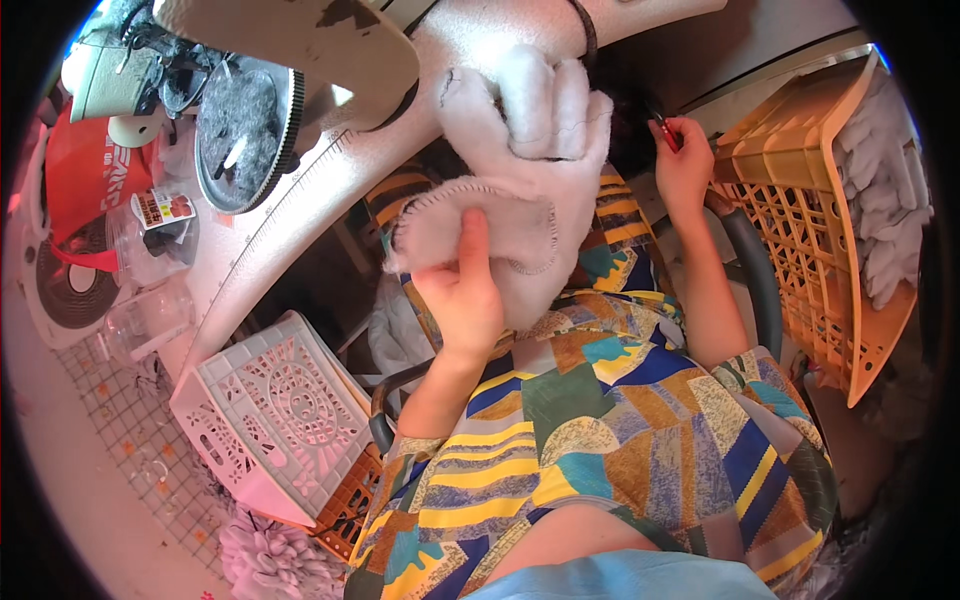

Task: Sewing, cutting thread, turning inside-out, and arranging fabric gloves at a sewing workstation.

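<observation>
The fingers of the left hand [465, 305] grip the white plush piece [570, 205] above the patterned clothing [590, 400], thumb flat on its stitched flap [515, 228], while those of the right hand [687, 170] pinch a red tool [666, 132]. A careless inward swing could nick the plush; a slack thumb could skew the flap. Its long axis runs away from the body, rounded lobes pointing toward the table [365, 165].

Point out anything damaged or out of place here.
The beige machine part at the top has dark, ragged patches where its coating seems worn away. Beside it, grey fuzz covers a ridged-rim dish, looking like gathered lint.
</observation>
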Available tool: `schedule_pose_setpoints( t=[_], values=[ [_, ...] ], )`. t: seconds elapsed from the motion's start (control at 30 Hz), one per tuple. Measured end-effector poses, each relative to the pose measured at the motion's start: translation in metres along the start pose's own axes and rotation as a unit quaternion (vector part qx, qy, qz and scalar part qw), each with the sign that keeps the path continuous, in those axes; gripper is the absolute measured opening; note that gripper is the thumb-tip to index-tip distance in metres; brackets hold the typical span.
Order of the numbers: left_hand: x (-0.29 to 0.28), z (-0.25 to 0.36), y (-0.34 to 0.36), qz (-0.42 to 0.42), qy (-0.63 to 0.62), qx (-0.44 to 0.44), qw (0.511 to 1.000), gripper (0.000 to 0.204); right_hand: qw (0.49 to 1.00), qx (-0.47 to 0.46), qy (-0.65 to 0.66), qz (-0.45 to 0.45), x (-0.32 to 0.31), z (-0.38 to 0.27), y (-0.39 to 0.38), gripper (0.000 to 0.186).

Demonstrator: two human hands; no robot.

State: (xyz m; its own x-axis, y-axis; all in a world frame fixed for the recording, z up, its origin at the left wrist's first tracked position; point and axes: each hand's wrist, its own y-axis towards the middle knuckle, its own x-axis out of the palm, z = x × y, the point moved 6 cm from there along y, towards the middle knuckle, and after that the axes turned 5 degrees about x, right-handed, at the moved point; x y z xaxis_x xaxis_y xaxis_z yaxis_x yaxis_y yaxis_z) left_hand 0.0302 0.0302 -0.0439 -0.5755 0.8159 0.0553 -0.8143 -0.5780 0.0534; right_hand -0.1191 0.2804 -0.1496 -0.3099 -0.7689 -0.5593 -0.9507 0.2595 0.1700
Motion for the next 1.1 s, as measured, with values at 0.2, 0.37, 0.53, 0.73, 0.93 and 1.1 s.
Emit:
schedule_pose_setpoints(
  t=[0.2,0.37,0.53,0.73,0.93,1.1],
  values=[
    [0.01,0.005,-0.006,-0.06,0.001,0.089,0.994,0.019,0.947,-0.163,0.172,-0.215,-0.017,-0.122,-0.031,0.017],
    [0.005,0.005,-0.009,-0.063,0.026,0.104,0.992,0.018,0.953,-0.15,0.202,-0.168,0.002,-0.109,-0.016,0.011],
    [-0.02,-0.009,0.0,-0.017,0.034,0.042,0.998,0.022,0.98,0.014,0.2,0.004,0.001,-0.033,0.024,0.013],
    [-0.017,-0.028,0.008,-0.029,-0.048,-0.049,0.997,0.021,0.985,0.12,0.121,0.029,0.041,0.061,0.032,0.016],
    [-0.032,-0.024,0.023,-0.291,0.11,-0.079,0.947,0.025,0.879,0.316,0.357,0.012,0.059,0.107,0.027,0.018],
    [-0.102,-0.016,0.027,-0.162,-0.039,-0.14,0.976,0.024,0.893,0.31,0.323,0.045,0.071,0.126,0.029,0.013]
  ],
)
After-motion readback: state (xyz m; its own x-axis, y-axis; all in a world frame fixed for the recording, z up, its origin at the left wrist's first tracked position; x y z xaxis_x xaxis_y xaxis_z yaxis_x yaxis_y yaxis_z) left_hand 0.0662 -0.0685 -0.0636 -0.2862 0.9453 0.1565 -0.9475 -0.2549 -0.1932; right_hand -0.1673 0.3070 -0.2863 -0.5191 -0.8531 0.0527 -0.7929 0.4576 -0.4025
